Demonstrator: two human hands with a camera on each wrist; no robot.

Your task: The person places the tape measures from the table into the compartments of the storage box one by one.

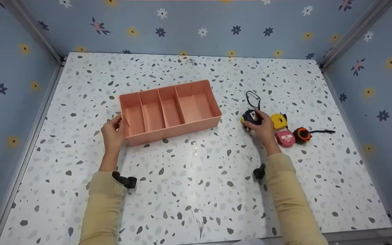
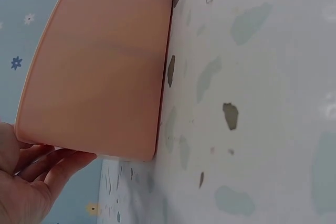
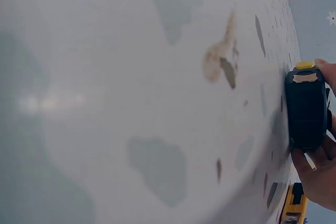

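Note:
A salmon-pink divided storage box [image 1: 174, 131] stands on the table, its compartments facing up. My left hand [image 1: 113, 132] holds it by its left end, fingers against the outer end wall; in the left wrist view, the left hand [image 2: 37, 174] is at the corner of the box [image 2: 100, 72]. To the right of the box, my right hand [image 1: 264, 127] grips a dark tape measure [image 1: 250, 117] with yellow trim and a black wrist loop [image 1: 253, 98]. In the right wrist view, thumb and fingers span the dark tape measure [image 3: 307, 109], close to the tabletop.
Just right of the right hand lie a yellow tape measure [image 1: 279, 121], a pink tape measure [image 1: 286, 138] and an orange-and-black tape measure [image 1: 302, 135] with a strap stretched to the right. Flower-patterned panels [image 1: 196, 27] border the speckled table [image 1: 182, 190] at the back and sides.

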